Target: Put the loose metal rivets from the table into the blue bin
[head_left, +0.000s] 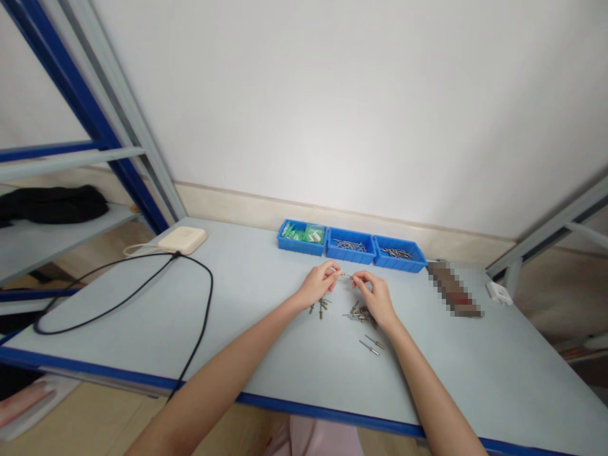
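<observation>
My left hand (319,284) and my right hand (376,297) meet over the table in front of the blue bins. A thin metal blind rivet (346,275) spans the small gap between them, its two ends pinched in the fingertips of either hand. Below my left hand lie a few similar rivets (322,308). A larger pile of rivets (357,315) is partly hidden by my right hand. Nearer to me, two more, a front rivet (369,348) and one just behind it (375,342), lie apart from the pile.
Along the back stand a left blue bin (301,247) with green-and-white packets, a middle bin (350,255) and a right bin (399,262) with metal pieces. A black cable (209,304) loops by a white box (183,240). A pixelated object (453,290) lies at right.
</observation>
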Available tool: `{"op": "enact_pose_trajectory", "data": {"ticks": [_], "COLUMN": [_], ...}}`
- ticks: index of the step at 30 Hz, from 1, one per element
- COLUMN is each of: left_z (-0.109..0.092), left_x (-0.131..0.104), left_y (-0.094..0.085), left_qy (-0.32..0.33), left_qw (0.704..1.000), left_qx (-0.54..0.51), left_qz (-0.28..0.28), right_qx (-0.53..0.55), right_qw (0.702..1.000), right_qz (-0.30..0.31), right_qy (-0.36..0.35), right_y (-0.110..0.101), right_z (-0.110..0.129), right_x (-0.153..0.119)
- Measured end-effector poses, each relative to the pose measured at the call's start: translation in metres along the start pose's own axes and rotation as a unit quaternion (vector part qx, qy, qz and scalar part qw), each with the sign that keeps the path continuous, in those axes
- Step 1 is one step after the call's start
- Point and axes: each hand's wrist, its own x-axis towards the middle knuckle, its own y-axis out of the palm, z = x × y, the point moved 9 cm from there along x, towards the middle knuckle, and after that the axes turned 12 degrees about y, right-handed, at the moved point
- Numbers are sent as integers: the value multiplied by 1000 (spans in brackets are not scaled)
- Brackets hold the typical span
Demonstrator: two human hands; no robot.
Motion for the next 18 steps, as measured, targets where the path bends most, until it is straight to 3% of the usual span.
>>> {"op": "enact_pose_trajectory", "data": {"ticks": [8,18], "left_z": [-9,-6], "left_x": [0,0], "left_y": [-2,-2], "left_qy": [13,9], "left_qw": [1000,1000], "left_qx": [21,15], "left_qz": [-11,-2], "right_qx": [-2,20], "right_qw": [1000,1000], "right_qz": [22,18], "right_qy": [-10,-4], "right_y": [5,3], "right_z": [0,-2], "right_x": [0,0]}}
